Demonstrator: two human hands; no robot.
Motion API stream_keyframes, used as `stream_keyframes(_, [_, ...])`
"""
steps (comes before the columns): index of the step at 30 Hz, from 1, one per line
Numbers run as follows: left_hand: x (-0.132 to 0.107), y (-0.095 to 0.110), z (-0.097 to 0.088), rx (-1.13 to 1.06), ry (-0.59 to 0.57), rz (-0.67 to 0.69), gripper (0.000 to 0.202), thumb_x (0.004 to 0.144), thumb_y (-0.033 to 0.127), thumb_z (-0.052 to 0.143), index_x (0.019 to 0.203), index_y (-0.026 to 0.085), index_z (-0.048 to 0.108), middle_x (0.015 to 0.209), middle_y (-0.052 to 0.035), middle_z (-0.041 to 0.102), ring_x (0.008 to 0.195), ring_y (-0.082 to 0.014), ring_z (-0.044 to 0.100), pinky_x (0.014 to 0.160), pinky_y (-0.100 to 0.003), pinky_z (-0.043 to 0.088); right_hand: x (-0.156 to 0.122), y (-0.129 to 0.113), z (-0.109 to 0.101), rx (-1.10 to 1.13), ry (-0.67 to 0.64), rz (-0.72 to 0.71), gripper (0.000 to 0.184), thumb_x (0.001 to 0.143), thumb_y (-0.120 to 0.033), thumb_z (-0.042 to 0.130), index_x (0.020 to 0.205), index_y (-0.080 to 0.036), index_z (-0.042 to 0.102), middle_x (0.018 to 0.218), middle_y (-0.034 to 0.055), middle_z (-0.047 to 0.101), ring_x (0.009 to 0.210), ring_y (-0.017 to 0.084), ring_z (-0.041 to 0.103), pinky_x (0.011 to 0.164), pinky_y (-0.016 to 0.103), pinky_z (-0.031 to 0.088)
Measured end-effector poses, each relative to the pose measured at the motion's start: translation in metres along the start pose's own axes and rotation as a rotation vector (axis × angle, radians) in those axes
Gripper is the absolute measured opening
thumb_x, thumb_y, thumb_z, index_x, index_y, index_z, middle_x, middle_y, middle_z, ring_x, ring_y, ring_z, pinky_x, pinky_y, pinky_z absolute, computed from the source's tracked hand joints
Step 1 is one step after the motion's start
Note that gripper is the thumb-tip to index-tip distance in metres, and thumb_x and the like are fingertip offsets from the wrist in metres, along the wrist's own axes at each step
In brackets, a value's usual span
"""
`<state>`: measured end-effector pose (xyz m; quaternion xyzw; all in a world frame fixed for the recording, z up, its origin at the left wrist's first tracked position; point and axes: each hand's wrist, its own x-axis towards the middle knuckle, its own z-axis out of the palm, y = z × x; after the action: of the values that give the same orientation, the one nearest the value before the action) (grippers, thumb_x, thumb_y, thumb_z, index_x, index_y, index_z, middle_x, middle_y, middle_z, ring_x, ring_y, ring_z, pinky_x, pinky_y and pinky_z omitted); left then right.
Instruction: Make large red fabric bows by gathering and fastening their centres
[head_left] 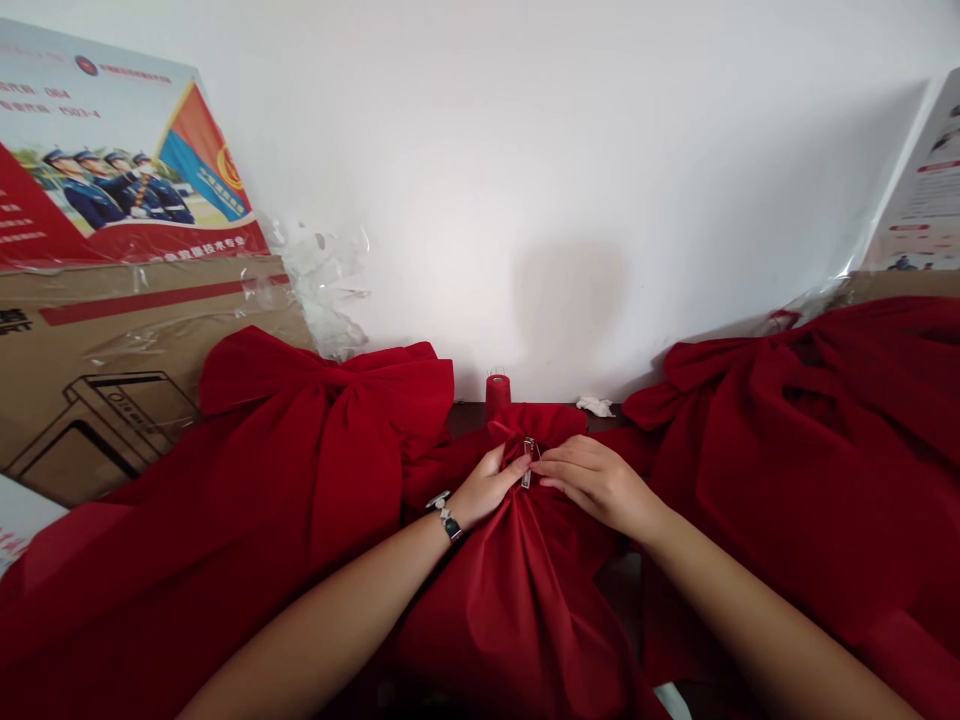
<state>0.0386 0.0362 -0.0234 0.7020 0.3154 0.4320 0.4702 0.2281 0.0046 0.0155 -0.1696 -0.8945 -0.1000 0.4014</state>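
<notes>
A red fabric bow lies in front of me, its cloth gathered into pleats at the middle. Over the gathers sits a small silver metal clip. My left hand is closed around the gathered centre, with the thumb pressing on the clip. From the other side my right hand meets the clip, thumb and fingers pinched together. A thin, shiny line shows by its fingertips, too fine to make out. The bow's underside and my left fingers behind it are hidden.
Large red bows are heaped at the left and the right. Behind the work stands a red thread spool with thin pins on top, beside a crumpled white scrap. A cardboard box leans against the white wall.
</notes>
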Motion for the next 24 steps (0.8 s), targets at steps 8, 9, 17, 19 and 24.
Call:
stream_keyframes(8, [0.0002,0.0007,0.0,0.002,0.0,0.003,0.046,0.08,0.054,0.051,0.1,0.013,0.059,0.095,-0.0063,0.064,0.092,-0.0184,0.055,0.086,-0.028,0.042,0.0001,0.0015,-0.0009,-0.009,-0.017,-0.023,0.017,0.089,-0.018,0.051,0.104,-0.017,0.06,0.092,0.0074,0.067,0.081,0.016,0.061,0.074,0.033,0.046])
stream_keyframes(9, [0.0002,0.0004,0.0,-0.002,0.0,0.002,0.045,0.08,0.054,0.051,0.099,0.013,0.059,0.095,-0.0063,0.064,0.091,-0.0182,0.055,0.086,-0.028,0.042,-0.0002,0.0015,-0.0011,-0.005,-0.021,-0.025,0.017,0.089,-0.018,0.051,0.104,-0.016,0.06,0.092,0.0073,0.067,0.081,0.016,0.061,0.074,0.033,0.046])
stream_keyframes(17, [0.0006,0.0005,-0.0001,0.018,-0.003,0.0,0.044,0.081,0.053,0.05,0.099,0.013,0.059,0.098,-0.0065,0.063,0.094,-0.0184,0.055,0.087,-0.028,0.041,-0.0004,0.0014,0.0011,-0.048,-0.007,-0.017,0.017,0.09,-0.019,0.05,0.104,-0.017,0.06,0.09,0.0067,0.068,0.078,0.015,0.061,0.073,0.031,0.043])
stream_keyframes(19, [0.0002,0.0009,-0.0001,0.022,-0.002,-0.001,0.044,0.081,0.053,0.05,0.099,0.014,0.059,0.099,-0.0065,0.063,0.095,-0.0186,0.055,0.087,-0.028,0.041,0.0,0.0008,0.0013,-0.069,-0.006,-0.02,0.017,0.09,-0.019,0.05,0.103,-0.017,0.06,0.089,0.0064,0.068,0.078,0.015,0.061,0.074,0.031,0.042])
stream_keyframes(24, [-0.0013,0.0033,0.0007,0.016,-0.021,-0.014,0.043,0.082,0.054,0.048,0.098,0.015,0.058,0.097,-0.0059,0.063,0.094,-0.0184,0.055,0.087,-0.028,0.041,0.0016,-0.002,0.0008,-0.109,-0.011,-0.014,0.015,0.091,-0.02,0.048,0.099,-0.016,0.06,0.089,0.0061,0.067,0.078,0.014,0.061,0.075,0.031,0.039])
